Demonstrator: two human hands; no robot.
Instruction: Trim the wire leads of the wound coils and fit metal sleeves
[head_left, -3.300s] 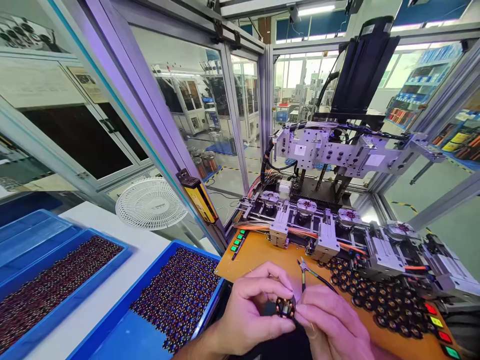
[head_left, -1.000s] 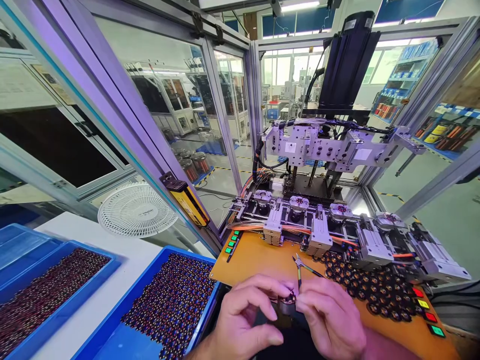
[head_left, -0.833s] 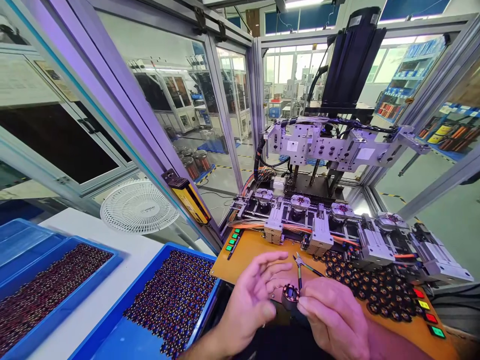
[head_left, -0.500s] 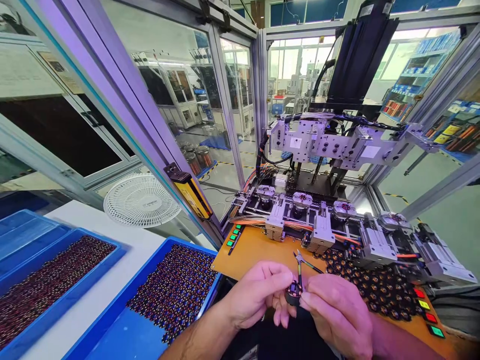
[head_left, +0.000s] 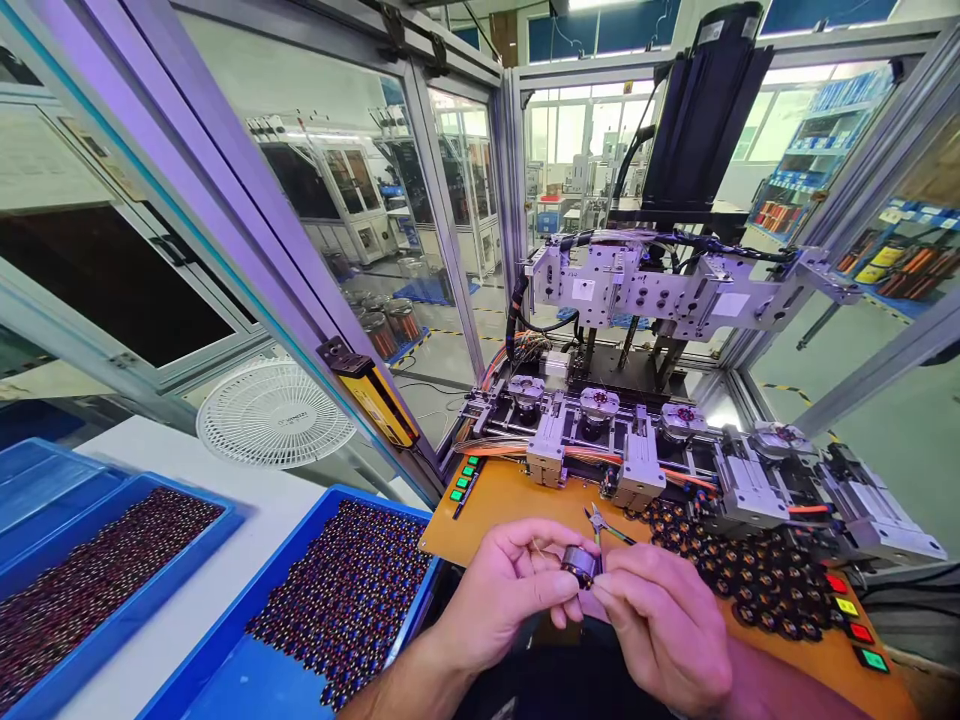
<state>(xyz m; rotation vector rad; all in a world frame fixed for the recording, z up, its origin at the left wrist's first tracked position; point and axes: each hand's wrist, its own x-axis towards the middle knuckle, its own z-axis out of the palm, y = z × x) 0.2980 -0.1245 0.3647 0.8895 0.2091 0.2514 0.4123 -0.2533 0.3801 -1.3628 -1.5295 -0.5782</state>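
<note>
Lettering point(head_left: 295, 417) on the background fan point(head_left: 247, 420) is blurred; both hands point(head_left: 504, 588) point(head_left: 664, 622), nearly closed, pinch a small cylinder point(head_left: 579, 563).

On the flat orange board point(head_left: 517, 500), a pair of pliers point(head_left: 598, 522) with handles spread, a wide heap of round dark pieces point(head_left: 757, 580) toward the right, and metal clamps point(head_left: 641, 465) along the back. At the board's left end, a row of green buttons point(head_left: 462, 482) with a thin black stick point(head_left: 466, 494) just beside; at its right end, buttons in red, yellow and green point(head_left: 847, 607). On the white table point(head_left: 277, 500), a near blue tray point(head_left: 255, 680) partly covered in small dark pieces, another filled tray point(head_left: 150, 600) farther left, and a third blue tray point(head_left: 45, 485) just behind that.
</note>
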